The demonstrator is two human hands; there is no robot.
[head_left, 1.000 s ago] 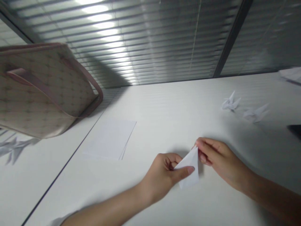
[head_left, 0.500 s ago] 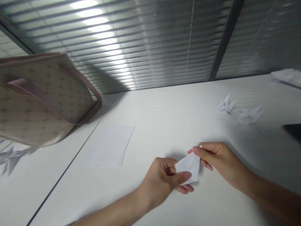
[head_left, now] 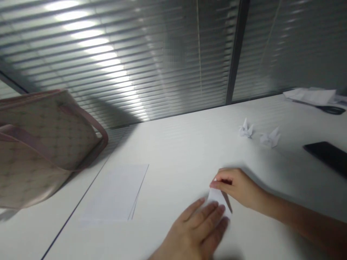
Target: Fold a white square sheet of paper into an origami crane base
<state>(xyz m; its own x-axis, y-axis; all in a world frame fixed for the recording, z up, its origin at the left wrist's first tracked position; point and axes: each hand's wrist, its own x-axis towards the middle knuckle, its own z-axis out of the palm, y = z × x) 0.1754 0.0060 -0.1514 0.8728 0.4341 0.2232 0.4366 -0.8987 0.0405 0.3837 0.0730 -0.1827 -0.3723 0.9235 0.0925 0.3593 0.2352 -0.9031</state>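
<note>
A small folded piece of white paper [head_left: 216, 195] lies on the white table between my hands. My right hand [head_left: 235, 185] pinches its far corner between thumb and fingers. Flat across the near part of the paper rests my left hand [head_left: 199, 225], its fingers stretched out and covering much of it. Two white origami cranes, one [head_left: 246, 129] and another [head_left: 270, 138], stand on the table beyond my right hand.
Flat white sheets [head_left: 116, 191] lie to the left, near a dark table seam. A beige bag [head_left: 35, 148] with pink handles stands at far left. At right are a black phone-like slab [head_left: 328, 155], scissors [head_left: 330, 109] and more paper [head_left: 310, 95]. Window blinds [head_left: 162, 65] line the back.
The folded paper has come down onto the table. My left hand has let go of its thumb grip and now lies flat over it. The view has shifted to the right.
</note>
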